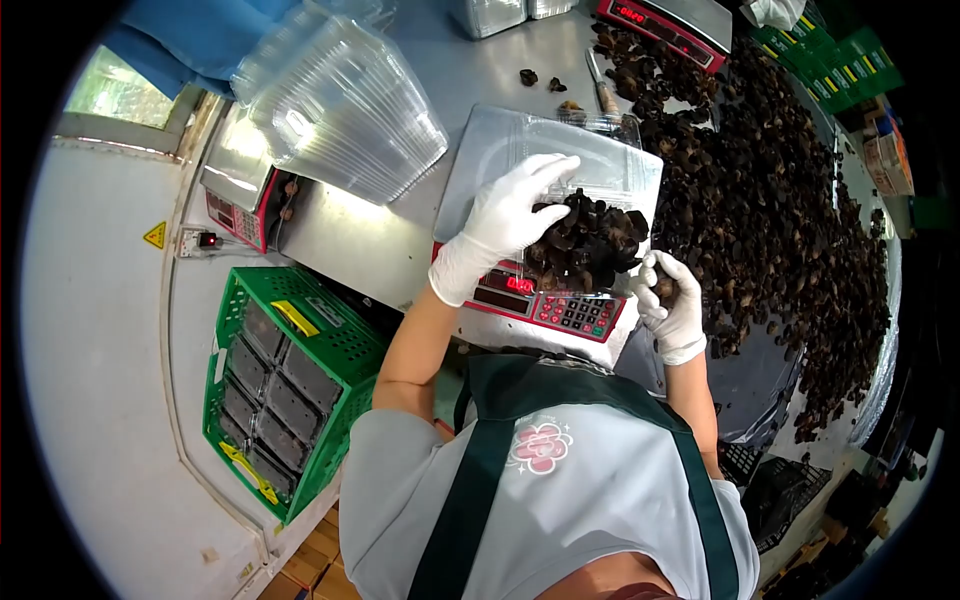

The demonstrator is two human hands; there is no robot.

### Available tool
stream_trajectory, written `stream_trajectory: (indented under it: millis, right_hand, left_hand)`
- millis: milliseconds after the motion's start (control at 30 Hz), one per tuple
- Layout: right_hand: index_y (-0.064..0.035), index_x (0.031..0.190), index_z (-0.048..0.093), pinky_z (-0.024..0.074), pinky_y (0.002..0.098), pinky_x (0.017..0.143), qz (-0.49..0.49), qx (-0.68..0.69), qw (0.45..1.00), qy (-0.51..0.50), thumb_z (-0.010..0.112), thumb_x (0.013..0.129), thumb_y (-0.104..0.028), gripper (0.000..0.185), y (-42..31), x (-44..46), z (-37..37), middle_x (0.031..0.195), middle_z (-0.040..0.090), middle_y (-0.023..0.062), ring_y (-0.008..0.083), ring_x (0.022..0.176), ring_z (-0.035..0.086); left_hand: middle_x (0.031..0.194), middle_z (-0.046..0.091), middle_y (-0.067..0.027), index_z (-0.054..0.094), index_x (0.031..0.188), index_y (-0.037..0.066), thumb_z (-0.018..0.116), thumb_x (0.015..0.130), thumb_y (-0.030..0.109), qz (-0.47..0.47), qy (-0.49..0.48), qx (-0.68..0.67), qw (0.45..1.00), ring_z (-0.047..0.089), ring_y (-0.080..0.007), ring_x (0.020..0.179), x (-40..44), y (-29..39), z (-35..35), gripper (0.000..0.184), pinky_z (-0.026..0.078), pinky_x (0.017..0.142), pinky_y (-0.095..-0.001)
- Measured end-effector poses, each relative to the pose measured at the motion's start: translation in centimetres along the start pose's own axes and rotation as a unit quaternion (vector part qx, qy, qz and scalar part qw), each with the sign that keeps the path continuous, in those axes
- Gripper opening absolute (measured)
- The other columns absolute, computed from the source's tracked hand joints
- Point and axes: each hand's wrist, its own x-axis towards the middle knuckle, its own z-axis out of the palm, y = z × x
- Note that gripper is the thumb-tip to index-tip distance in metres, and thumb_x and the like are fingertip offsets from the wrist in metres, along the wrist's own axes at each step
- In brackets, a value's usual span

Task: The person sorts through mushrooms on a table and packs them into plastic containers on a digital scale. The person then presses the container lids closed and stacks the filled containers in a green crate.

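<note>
A clear plastic box heaped with dark dried pieces [585, 240] rests on the metal pan of a red scale [470, 170], its red digits lit. My left hand [510, 215], in a white glove, reaches over the box's left side, fingers apart, thumb touching the dark pieces. Beside the box's right edge is my right hand [672, 305], also gloved, its fingers curled around a brownish piece [662, 286]. The box's open lid [590, 165] lies back over the pan.
Many dark pieces [780, 190] cover the table's right side. Stacked clear boxes [350, 110] stand at the left. A knife [602, 85] lies beyond the scale. Another scale [665, 30] is at the back. A green crate [290, 380] of packed boxes sits lower left.
</note>
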Motion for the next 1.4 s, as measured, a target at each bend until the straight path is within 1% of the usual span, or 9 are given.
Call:
stream_trajectory:
  millis: [233,433,600,700,900,1033,1167,1267,1400]
  right_hand:
    - [0.0025,0.101,0.059,0.0390,0.0175,0.037,-0.042,0.007,0.999,0.023,0.052,0.093,-0.023,0.028,-1.4,-0.2,-1.3,0.086,0.060,0.0102,0.0159,0.060,0.053]
    - [0.0023,0.104,0.059,0.0417,0.0183,0.038,-0.033,0.019,0.999,0.001,0.051,0.094,-0.026,0.031,-0.9,-0.1,-0.7,0.089,0.060,0.0103,0.0167,0.064,0.055]
    - [0.0012,0.126,0.052,0.0476,0.0238,0.044,0.012,0.000,0.999,-0.046,0.051,0.093,-0.026,0.043,0.4,0.2,-0.9,0.115,0.063,0.0194,0.0238,0.078,0.064]
    - [-0.0030,0.120,0.055,0.0503,0.0247,0.046,-0.014,-0.065,0.996,0.051,0.057,0.092,-0.032,0.040,1.4,-0.6,0.1,0.100,0.067,0.0128,0.0185,0.073,0.065]
    - [-0.0037,0.102,0.059,0.0446,0.0169,0.042,-0.006,0.022,1.000,-0.002,0.059,0.088,-0.013,0.017,0.5,-1.1,-3.2,0.097,0.061,0.0131,0.0143,0.066,0.052]
    - [-0.0008,0.101,0.055,0.0490,0.0200,0.045,-0.015,0.088,0.996,-0.018,0.058,0.083,-0.006,0.020,0.1,-1.5,-4.4,0.103,0.059,0.0150,0.0176,0.079,0.054]
    - [-0.0014,0.100,0.055,0.0534,0.0211,0.049,-0.035,0.051,0.998,0.016,0.057,0.077,-0.001,0.023,-0.2,-1.5,-3.8,0.107,0.057,0.0142,0.0200,0.088,0.057]
    - [-0.0013,0.097,0.056,0.0520,0.0182,0.049,-0.047,0.049,0.998,-0.011,0.055,0.073,0.003,0.025,-0.2,-1.4,-3.6,0.105,0.056,0.0123,0.0174,0.085,0.056]
    - [-0.0009,0.100,0.057,0.0417,0.0150,0.044,-0.046,0.034,0.998,-0.038,0.056,0.077,0.000,0.023,-0.4,-1.2,-3.4,0.102,0.058,0.0109,0.0120,0.073,0.051]
  left_hand:
    - [0.109,0.061,-0.0019,0.062,0.115,0.018,0.065,0.070,0.006,0.172,-0.159,0.240,0.942,0.059,-0.0222,0.095,1.4,-2.9,2.2,0.046,0.052,0.081,-0.0344]
    - [0.091,0.067,-0.0090,0.070,0.094,0.002,0.055,0.072,-0.010,0.062,0.034,-0.153,0.986,0.066,-0.0209,0.085,1.6,-2.2,-1.2,0.030,0.053,0.080,-0.0274]
    - [0.089,0.070,-0.0102,0.070,0.092,0.002,0.056,0.067,-0.011,0.120,0.051,-0.117,0.984,0.067,-0.0234,0.086,0.7,2.7,0.5,0.032,0.054,0.081,-0.0320]
    - [0.105,0.066,-0.0052,0.068,0.105,0.010,0.060,0.072,0.003,0.183,-0.039,0.009,0.982,0.061,-0.0250,0.096,-1.1,5.7,3.3,0.035,0.050,0.087,-0.0365]
    - [0.125,0.057,-0.0110,0.058,0.123,0.010,0.064,0.071,0.004,0.091,-0.038,-0.156,0.983,0.059,-0.0223,0.100,-0.5,4.7,0.7,0.052,0.049,0.086,-0.0339]
    - [0.121,0.060,-0.0073,0.059,0.122,0.012,0.065,0.073,0.003,-0.046,-0.118,-0.015,0.992,0.061,-0.0192,0.093,0.4,-0.2,-1.0,0.050,0.051,0.081,-0.0273]
    - [0.112,0.064,-0.0060,0.065,0.114,0.015,0.068,0.077,0.008,0.095,-0.121,0.116,0.981,0.064,-0.0221,0.089,0.6,-2.1,1.3,0.038,0.052,0.076,-0.0293]
    - [0.085,0.069,-0.0037,0.072,0.098,0.010,0.071,0.080,0.012,-0.058,0.003,-0.039,0.998,0.061,-0.0100,0.068,1.4,-1.6,0.5,0.018,0.051,0.064,-0.0219]
    - [0.091,0.069,-0.0039,0.070,0.103,0.005,0.071,0.081,0.006,-0.122,0.096,-0.129,0.979,0.061,-0.0067,0.074,1.5,-1.6,-1.7,0.022,0.050,0.066,-0.0201]
